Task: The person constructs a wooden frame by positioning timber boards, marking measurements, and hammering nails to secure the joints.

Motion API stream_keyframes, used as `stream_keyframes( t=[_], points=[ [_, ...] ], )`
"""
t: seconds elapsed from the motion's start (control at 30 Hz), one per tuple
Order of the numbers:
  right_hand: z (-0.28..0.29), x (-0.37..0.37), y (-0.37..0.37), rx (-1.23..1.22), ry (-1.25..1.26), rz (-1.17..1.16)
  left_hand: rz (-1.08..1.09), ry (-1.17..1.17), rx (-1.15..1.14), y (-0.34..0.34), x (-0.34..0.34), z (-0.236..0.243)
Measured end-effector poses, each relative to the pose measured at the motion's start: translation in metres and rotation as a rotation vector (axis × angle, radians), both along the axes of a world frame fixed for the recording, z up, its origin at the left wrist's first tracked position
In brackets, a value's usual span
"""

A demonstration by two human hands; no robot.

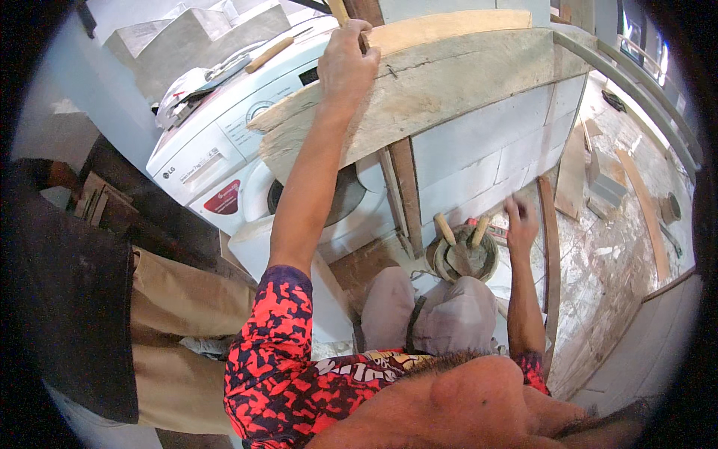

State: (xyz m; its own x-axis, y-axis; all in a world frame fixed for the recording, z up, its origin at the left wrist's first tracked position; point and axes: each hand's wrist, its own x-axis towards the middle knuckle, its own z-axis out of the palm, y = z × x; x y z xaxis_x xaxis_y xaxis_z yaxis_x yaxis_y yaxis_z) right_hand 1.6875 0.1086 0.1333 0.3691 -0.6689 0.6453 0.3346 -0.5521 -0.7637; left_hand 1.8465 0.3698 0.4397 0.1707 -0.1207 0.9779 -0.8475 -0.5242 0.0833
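Observation:
My left hand (348,63) is closed on a narrow wooden stick (336,11) at the top, beside a pale curved strip (449,28) and a broad weathered board (486,63) that spans in front of a white washing machine (206,153). My right hand (521,217) is lower at the right, open with loosely curved fingers, near a round bucket (486,266) holding two wooden-handled trowels (458,254). A long dark wooden batten (547,239) stands just right of that hand. My knees are below the bucket.
Another person in khaki trousers (187,284) is close at the left. A wooden-handled tool (265,56) lies on the machine. Concrete steps (172,34) rise behind it. Wood offcuts (643,217) and blocks (606,183) lie on the dusty floor at right, below curved rails (628,90).

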Motion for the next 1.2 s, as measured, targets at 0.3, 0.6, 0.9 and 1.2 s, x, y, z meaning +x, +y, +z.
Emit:
stream_keyframes(
  t=[0.3,0.6,0.9,1.2],
  points=[
    [0.255,0.089,0.133,-0.357,-0.567,0.237,-0.035,-0.095,-0.015,0.005,-0.012,-0.021],
    [0.267,0.114,0.135,-0.644,-0.662,-0.032,-0.009,-0.112,-0.017,0.009,-0.014,-0.016],
    [0.271,0.145,0.12,-0.814,-0.698,0.078,0.14,-0.367,0.107,-0.023,0.03,-0.004],
    [0.05,0.084,0.048,-0.434,-0.155,0.096,0.352,-0.457,0.141,-0.037,0.035,-0.007]
  ],
)
